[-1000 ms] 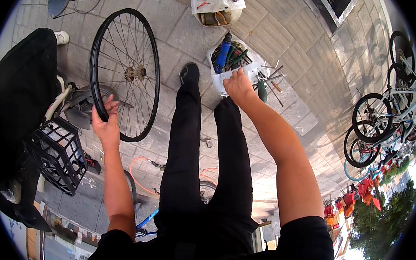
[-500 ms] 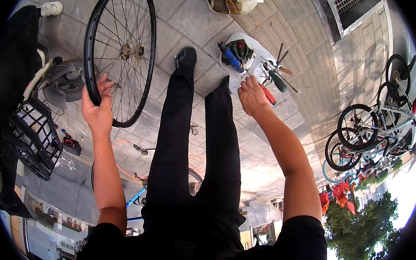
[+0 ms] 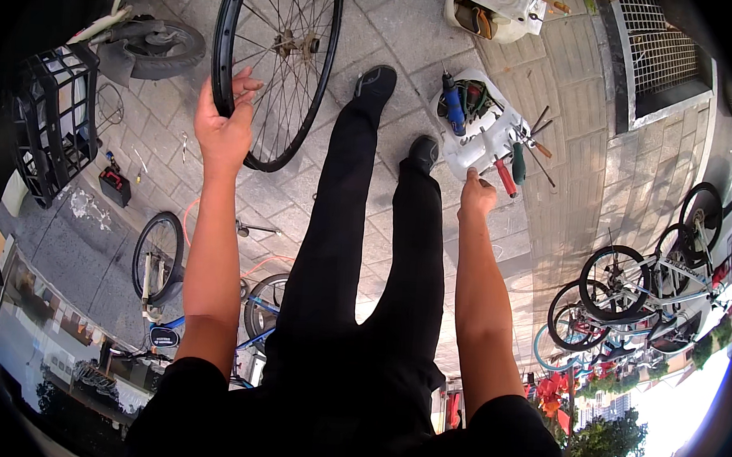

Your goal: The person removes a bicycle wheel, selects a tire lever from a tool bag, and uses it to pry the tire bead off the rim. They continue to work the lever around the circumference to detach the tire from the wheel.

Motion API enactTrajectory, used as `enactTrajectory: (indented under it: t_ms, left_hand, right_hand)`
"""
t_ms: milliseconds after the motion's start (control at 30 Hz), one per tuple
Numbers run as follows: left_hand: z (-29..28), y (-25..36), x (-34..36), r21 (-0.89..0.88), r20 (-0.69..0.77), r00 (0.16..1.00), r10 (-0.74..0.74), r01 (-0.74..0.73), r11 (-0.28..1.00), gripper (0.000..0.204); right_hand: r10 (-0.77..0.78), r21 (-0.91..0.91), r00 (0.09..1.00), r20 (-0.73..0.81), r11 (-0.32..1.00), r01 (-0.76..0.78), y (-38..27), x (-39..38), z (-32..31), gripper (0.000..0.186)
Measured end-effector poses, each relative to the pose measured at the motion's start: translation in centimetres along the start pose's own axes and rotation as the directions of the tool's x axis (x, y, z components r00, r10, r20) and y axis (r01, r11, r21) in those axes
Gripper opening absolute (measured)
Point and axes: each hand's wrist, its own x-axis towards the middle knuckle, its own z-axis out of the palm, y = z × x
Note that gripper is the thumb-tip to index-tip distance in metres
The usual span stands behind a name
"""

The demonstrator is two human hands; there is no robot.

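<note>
My left hand (image 3: 226,124) is closed round the black rim (image 3: 225,44) of an upright spoked bicycle wheel with a metal hub (image 3: 287,43). Just below a white tool container (image 3: 468,154), my right hand (image 3: 479,193) has curled fingers; anything inside them is hidden. The container holds a blue cylindrical tool (image 3: 453,108) and a jumble of green-handled tools (image 3: 476,97). At its right side lie a red-handled tool (image 3: 504,177), a green handle (image 3: 518,165) and several thin rods.
A second white container (image 3: 488,10) stands beyond. At left are a black crate (image 3: 52,92), a loose tyre (image 3: 163,52), a toolbox (image 3: 114,186) and a bike (image 3: 156,262). Parked bicycles (image 3: 618,286) line the right; a floor grate (image 3: 662,54) is top right.
The view has turned, shifting the scene. My right hand has moved back from the top of the white container to just below it, fingers more curled. My left hand keeps hold of the wheel.
</note>
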Motion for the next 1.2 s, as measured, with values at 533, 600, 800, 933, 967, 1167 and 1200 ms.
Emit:
enactTrajectory:
  t_ms: [533, 600, 800, 933, 967, 1167, 1200]
  left_hand:
    - [-6.8, -3.1, -13.9, -0.048, -0.191, 0.977, -0.092, 0.084, 0.995, 0.062]
    - [-9.8, -2.5, -19.6, -0.013, -0.208, 0.972, -0.112, 0.112, 0.994, 0.062]
    - [-19.2, -0.3, -36.2, -0.089, -0.411, 0.884, -0.221, 0.203, 0.975, 0.062]
    - [-24.1, -2.9, -44.0, -0.24, -0.57, 0.726, -0.384, 0.3, 0.923, 0.064]
    - [-25.0, -4.9, -45.5, -0.252, -0.629, 0.674, -0.387, 0.294, 0.922, 0.064]
    - [-29.7, -12.3, -51.6, -0.517, -0.75, 0.328, -0.574, 0.251, 0.819, 0.069]
    - [-30.6, -13.5, -52.4, -0.515, -0.771, 0.269, -0.578, 0.271, 0.813, 0.068]
  right_hand:
    - [-0.105, 0.351, 0.869, 0.484, 0.933, -0.083, -3.7, 5.0, -2.7, 0.005]
    - [-0.144, 0.305, 0.881, 0.45, 0.952, 0.0, -3.7, 2.9, -4.9, 0.012]
    - [-0.327, 0.2, 0.887, 0.325, 0.941, 0.274, -5.2, -7.9, -6.2, 0.037]
    - [-0.459, 0.03, 0.826, 0.326, 0.879, 0.476, -7.4, -15.8, -3.6, 0.046]
    - [-0.486, 0.022, 0.789, 0.375, 0.856, 0.517, -8.2, -17.6, -2.6, 0.053]
    - [-0.553, -0.154, 0.676, 0.487, 0.708, 0.689, -13.5, -31.2, 4.6, 0.062]
    - [-0.58, -0.19, 0.646, 0.496, 0.653, 0.733, -14.4, -34.2, 6.7, 0.061]
